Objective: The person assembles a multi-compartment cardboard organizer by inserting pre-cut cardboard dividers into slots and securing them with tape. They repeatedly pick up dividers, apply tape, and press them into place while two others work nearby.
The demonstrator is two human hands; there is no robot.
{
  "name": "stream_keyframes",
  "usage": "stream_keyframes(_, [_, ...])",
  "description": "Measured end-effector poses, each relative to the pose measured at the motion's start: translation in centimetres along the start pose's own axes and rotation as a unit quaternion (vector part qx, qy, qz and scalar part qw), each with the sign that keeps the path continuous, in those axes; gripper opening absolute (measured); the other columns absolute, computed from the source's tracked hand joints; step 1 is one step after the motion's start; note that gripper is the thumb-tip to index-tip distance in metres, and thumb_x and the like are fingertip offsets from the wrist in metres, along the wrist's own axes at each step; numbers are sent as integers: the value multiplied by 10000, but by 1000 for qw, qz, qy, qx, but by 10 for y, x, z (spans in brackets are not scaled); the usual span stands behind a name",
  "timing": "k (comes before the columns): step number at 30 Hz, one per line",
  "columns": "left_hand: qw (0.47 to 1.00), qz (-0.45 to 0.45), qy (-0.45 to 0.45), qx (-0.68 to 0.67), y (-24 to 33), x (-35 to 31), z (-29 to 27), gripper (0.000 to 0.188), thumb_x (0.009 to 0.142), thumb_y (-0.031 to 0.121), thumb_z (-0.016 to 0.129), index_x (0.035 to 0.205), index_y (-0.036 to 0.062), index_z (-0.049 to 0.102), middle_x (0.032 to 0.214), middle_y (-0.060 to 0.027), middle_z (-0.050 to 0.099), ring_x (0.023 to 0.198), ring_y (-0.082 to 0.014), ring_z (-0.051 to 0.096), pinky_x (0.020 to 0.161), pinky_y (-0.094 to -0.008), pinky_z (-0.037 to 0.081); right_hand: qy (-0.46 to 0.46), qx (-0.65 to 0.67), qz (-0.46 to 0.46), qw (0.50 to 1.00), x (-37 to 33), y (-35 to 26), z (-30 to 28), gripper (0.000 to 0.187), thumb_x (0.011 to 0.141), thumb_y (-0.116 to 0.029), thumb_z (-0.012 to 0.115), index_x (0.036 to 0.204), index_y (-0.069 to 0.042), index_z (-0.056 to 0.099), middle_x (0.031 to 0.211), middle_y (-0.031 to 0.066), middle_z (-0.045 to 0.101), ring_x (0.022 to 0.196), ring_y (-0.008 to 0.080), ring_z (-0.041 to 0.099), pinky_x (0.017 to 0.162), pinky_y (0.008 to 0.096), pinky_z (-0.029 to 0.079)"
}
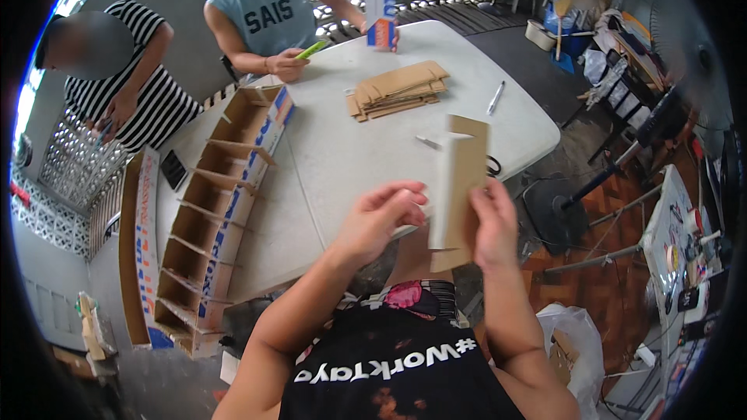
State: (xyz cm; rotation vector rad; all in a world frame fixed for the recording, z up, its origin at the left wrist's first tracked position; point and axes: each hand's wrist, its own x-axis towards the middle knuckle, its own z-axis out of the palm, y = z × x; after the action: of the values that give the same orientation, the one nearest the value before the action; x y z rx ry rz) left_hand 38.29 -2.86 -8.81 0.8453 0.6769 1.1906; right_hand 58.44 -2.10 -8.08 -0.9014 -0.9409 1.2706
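Cardboard (465, 187) in right hand (495, 225); left hand (381, 216) half-curled.

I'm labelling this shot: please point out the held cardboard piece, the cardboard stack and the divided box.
Held cardboard piece (464, 184), head view: brown face.
Cardboard stack (401, 84), head view: top piece.
Divided box (234, 216), head view: printed side wall.

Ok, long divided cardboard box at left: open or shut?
Open. The divided cardboard box has no lid over it; its cross dividers show from above.
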Motion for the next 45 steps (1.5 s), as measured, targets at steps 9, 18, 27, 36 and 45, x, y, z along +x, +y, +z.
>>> stream_keyframes(9, [993,87,0,-83,31,-12,-27,246,1008,137,616,1204,-8,640,1074,-80,705,959,-155,667,858,-326,543,-107,-18,37,993,15,7,66,199,1032,-148,566,1141,18,556,1020,73,677,910,88,617,811,250,495])
stream_keyframes(18, [993,52,104,-2,31,-9,-31,168,954,134,701,1057,8,659,947,-14,687,822,-81,615,754,-266,516,-165,-74,63,982,11,8,77,381,984,-152,644,1280,30,487,1116,103,655,1007,127,625,870,278,511])
stream_keyframes(27, [976,72,179,104,43,-20,-34,212,953,166,698,1027,-28,653,887,-31,673,738,-75,596,672,-249,504,-226,-188,58,954,12,23,81,764,819,-188,834,1398,39,391,1246,158,630,1156,221,613,988,364,488])
stream_keyframes(36, [952,95,235,169,59,-7,-69,255,959,222,693,1014,-24,654,848,-45,650,727,-89,621,630,-226,477,-251,-300,50,919,11,11,92,722,783,-182,832,1353,31,443,1236,185,653,1133,259,644,970,361,497])
stream_keyframes(45, [983,-17,131,129,27,-41,-38,197,949,162,710,1008,-20,663,836,-28,675,754,-77,609,698,-242,506,-163,-185,22,969,30,30,85,688,799,-147,828,1317,62,426,1153,166,643,1074,222,641,937,364,512])
